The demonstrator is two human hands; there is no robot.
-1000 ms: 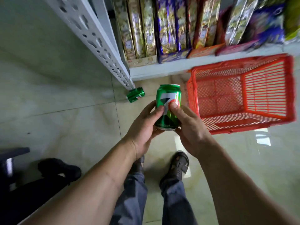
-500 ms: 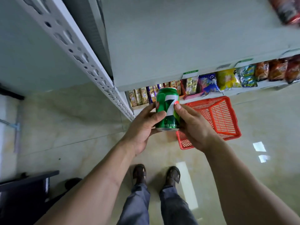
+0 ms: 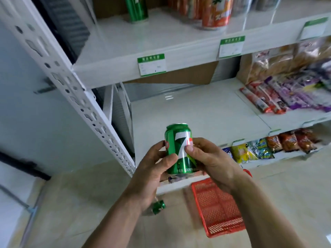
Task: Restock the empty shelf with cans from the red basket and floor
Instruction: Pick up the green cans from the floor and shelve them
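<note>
In the head view, the left hand [image 3: 152, 169] and the right hand [image 3: 209, 158] together clasp an upright green can [image 3: 179, 149], fingers wrapped around its sides and both thumbs pressed on its front, in front of the bare white shelf [image 3: 197, 111] just beyond the grip. Below the grip, a second green can [image 3: 158, 207] lies on its side on the floor [image 3: 80, 203], partly hidden behind the left wrist, and the red basket [image 3: 220, 210] sits on the floor below the right wrist. Above the grip, a higher shelf [image 3: 143, 38] holds another green can [image 3: 137, 8] and an orange can [image 3: 215, 13].
</note>
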